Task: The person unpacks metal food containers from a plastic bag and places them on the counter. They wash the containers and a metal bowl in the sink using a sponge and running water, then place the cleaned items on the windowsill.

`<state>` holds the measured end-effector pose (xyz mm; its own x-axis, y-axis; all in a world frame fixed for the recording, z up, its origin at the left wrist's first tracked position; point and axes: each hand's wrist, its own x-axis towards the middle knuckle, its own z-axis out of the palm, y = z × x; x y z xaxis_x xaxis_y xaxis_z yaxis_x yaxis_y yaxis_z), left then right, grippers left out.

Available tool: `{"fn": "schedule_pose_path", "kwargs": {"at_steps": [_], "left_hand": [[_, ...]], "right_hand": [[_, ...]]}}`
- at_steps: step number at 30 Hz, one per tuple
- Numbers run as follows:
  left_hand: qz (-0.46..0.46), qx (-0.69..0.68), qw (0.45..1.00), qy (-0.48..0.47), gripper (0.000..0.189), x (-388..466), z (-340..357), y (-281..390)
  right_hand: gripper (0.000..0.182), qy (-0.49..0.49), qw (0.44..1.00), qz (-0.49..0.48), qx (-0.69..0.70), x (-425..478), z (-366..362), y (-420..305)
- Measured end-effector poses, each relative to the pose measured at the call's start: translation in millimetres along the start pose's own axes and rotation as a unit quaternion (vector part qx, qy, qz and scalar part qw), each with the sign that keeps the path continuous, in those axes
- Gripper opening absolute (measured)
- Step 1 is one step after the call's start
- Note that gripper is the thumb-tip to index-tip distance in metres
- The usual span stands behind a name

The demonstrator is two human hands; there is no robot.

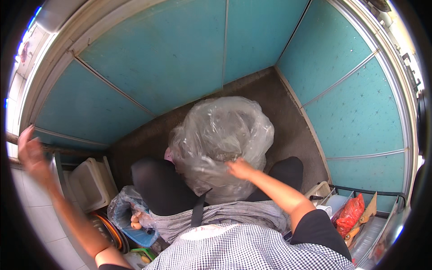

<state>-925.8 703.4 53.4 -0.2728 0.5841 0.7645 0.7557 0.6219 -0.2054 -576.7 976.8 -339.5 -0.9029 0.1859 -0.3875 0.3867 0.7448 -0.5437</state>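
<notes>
A large clear plastic bag (226, 131) stands on the dark floor between the person's knees, its rim rolled outward around a wide opening. My right hand (241, 168) has its fingers closed on the near rim of this bag. Stretched out to the far left, my left hand (32, 152) is raised beside the end of a rail, blurred, with its fingers apart and nothing seen in it. Something pink (168, 154) shows at the left side of the bag, mostly hidden behind it.
Teal cabinet panels (162, 57) enclose the floor ahead and at the right. At the left are a white plastic bin (89, 185) and a blue lined bin (135, 233) holding eggshells (136, 221). A rack at the right holds a red plastic bag (351, 214) and other items.
</notes>
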Motion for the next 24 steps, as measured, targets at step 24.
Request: {"fn": "schedule_pose_path", "kwargs": {"at_steps": [24], "left_hand": [[0.293, -0.153, 0.464, -0.821, 0.072, -275.9, 127.1, 370.4]], "right_hand": [[0.018, -0.100, 0.995, 0.025, -0.018, 46.7, 103.0, 12.8]]}}
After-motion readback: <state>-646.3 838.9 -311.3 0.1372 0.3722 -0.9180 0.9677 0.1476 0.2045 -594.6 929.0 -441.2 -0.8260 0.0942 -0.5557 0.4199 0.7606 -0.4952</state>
